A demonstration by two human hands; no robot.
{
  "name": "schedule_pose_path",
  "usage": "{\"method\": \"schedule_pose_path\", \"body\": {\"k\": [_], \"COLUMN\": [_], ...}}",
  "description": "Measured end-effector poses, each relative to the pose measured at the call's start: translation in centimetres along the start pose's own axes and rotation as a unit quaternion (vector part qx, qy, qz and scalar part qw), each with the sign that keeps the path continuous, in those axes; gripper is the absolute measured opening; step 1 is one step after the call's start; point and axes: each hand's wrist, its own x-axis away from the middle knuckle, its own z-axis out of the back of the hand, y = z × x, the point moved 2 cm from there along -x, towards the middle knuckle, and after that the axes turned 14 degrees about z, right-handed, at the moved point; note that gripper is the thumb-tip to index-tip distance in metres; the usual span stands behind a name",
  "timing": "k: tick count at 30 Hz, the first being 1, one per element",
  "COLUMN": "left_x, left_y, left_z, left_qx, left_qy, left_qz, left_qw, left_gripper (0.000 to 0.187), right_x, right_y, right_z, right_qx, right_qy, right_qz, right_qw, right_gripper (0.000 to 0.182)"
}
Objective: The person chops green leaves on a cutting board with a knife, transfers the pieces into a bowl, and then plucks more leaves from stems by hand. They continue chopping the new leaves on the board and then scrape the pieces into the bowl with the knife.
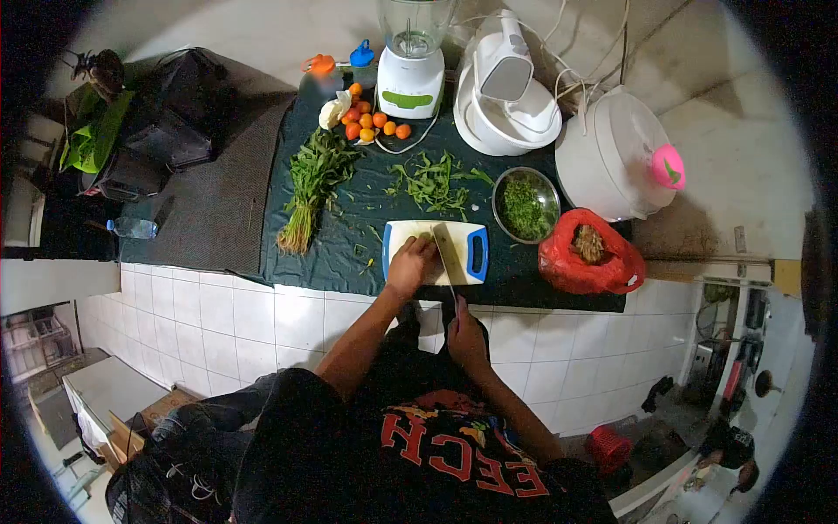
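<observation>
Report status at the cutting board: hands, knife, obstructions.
Left hand over cutting board, grip unclear. Right hand closed on knife. Left fingers close beside knife; nothing else visibly in its way.

Blue-ended white board (462, 239), dark green cloth (336, 269), red bag (602, 273)

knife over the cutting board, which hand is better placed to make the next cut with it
The right hand, most likely: it grips the knife by the handle, while the left hand rests over the cutting board, fingers close to the blade's left side.
</observation>
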Motion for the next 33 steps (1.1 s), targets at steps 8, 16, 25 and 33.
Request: {"method": "schedule_pose_path", "body": {"k": [8,16,25,33], "left_x": [0.1,0.1,-0.1,0.2], "left_y": [-0.1,-0.1,0.4,0.0], "left_z": [0.0,0.0,0.7,0.2], "left_qx": [0.012,0.026,0.081,0.093], "left_qy": [0.014,-0.027,-0.077,-0.017], "left_qz": [-0.003,0.044,0.112,0.103], "left_qw": [1.0,0.998,0.987,0.99], "left_gripper": [0.029,0.031,0.031,0.023], "right_x": [-3.0,-1.2,-4.2,-2.3], "right_y": [2.2,1.7,0.9,1.5], "right_z": [-2.2,-1.3,-2.0,-1.7], "right_qx": [0.097,0.065,0.044,0.04], "right_qy": [0.118,0.066,0.105,0.043], "right_qz": [0.112,0.078,0.083,0.046], "right_qw": [0.982,0.993,0.99,0.997], "right_gripper": [0.047,0.045,0.047,0.046]}}
